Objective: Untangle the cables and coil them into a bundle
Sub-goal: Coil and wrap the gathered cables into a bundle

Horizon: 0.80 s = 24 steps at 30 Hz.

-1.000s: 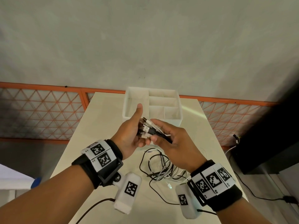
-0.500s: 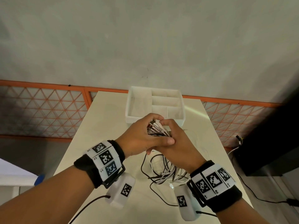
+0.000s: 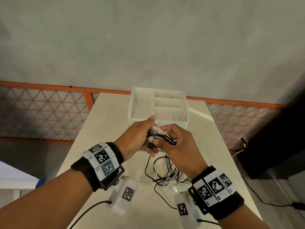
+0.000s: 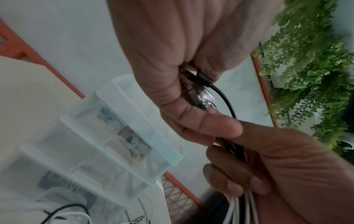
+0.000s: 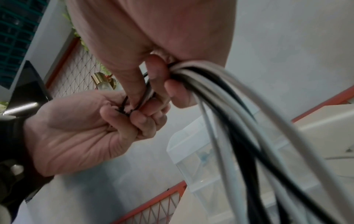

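Several black and white cables (image 3: 162,138) are gathered at their plug ends between both hands, above the table in front of the white box. My left hand (image 3: 140,138) curls round the plugs, thumb raised; the left wrist view shows a clear plug (image 4: 206,97) and a black plug in its fingers. My right hand (image 3: 179,141) grips the cable strands just right of the plugs. In the right wrist view the strands (image 5: 229,106) run out of the right hand's fist and hang down. The remaining loops (image 3: 166,174) lie tangled on the table under the hands.
A white divided organiser box (image 3: 142,103) stands at the far end of the cream table (image 3: 107,129). An orange mesh railing (image 3: 41,113) runs behind the table. A dark unit (image 3: 272,146) with its own leads stands to the right of the table.
Half a second ago my left hand was wrapped over the plug bundle. Now its thumb is lifted and my right hand has taken the strands slightly to the right.
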Each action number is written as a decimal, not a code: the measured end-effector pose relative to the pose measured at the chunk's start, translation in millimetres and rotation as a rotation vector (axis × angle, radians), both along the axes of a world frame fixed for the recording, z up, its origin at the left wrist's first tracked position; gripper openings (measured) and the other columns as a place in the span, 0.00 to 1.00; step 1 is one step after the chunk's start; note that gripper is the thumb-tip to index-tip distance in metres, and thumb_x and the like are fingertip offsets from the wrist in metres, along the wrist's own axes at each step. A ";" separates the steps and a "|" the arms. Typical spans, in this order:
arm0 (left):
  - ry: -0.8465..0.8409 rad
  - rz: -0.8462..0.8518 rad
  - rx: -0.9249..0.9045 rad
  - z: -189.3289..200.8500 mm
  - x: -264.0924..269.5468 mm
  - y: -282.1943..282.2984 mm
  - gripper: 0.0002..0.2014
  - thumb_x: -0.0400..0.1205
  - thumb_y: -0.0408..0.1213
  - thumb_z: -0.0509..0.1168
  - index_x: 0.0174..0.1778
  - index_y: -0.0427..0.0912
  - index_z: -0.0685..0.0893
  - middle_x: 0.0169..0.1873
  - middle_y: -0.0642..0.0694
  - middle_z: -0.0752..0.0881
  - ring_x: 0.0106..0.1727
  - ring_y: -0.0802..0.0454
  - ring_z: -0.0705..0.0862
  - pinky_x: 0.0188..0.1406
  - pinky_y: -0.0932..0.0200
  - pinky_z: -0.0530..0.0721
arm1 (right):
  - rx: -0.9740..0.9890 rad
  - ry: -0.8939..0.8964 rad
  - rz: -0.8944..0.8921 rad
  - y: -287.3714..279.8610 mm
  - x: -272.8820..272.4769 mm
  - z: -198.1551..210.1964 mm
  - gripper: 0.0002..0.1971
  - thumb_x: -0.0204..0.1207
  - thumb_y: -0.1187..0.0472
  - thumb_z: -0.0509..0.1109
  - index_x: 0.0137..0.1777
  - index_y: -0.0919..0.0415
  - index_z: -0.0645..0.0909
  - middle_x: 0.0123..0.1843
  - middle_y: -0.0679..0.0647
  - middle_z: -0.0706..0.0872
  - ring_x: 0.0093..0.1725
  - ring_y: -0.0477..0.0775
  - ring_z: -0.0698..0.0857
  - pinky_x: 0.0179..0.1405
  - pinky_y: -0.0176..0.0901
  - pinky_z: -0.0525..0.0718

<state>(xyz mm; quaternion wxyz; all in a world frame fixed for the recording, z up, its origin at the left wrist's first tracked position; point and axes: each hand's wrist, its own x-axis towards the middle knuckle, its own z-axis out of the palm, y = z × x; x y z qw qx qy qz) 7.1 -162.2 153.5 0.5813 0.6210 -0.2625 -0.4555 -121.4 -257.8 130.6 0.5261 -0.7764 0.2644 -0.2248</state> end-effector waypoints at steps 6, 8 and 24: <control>0.012 -0.072 0.045 -0.9 -2.9 2.7 0.28 0.88 0.57 0.51 0.53 0.35 0.85 0.34 0.36 0.88 0.30 0.44 0.83 0.23 0.57 0.83 | 0.032 -0.017 -0.035 7.7 3.2 2.8 0.17 0.69 0.56 0.84 0.54 0.49 0.82 0.38 0.53 0.94 0.36 0.52 0.92 0.40 0.42 0.89; 0.039 -0.034 0.056 -2.9 -2.5 2.5 0.26 0.88 0.56 0.54 0.52 0.35 0.85 0.32 0.38 0.87 0.27 0.46 0.82 0.21 0.59 0.80 | -0.012 0.005 -0.033 10.2 5.2 0.8 0.18 0.70 0.54 0.84 0.55 0.49 0.82 0.38 0.52 0.93 0.36 0.50 0.91 0.39 0.44 0.87; 0.118 0.173 0.048 -7.9 1.5 0.2 0.11 0.85 0.38 0.66 0.43 0.34 0.84 0.30 0.37 0.86 0.23 0.51 0.80 0.18 0.64 0.78 | -0.056 -0.137 0.092 10.5 0.9 -6.9 0.09 0.84 0.57 0.60 0.41 0.57 0.73 0.24 0.43 0.74 0.24 0.55 0.68 0.25 0.56 0.68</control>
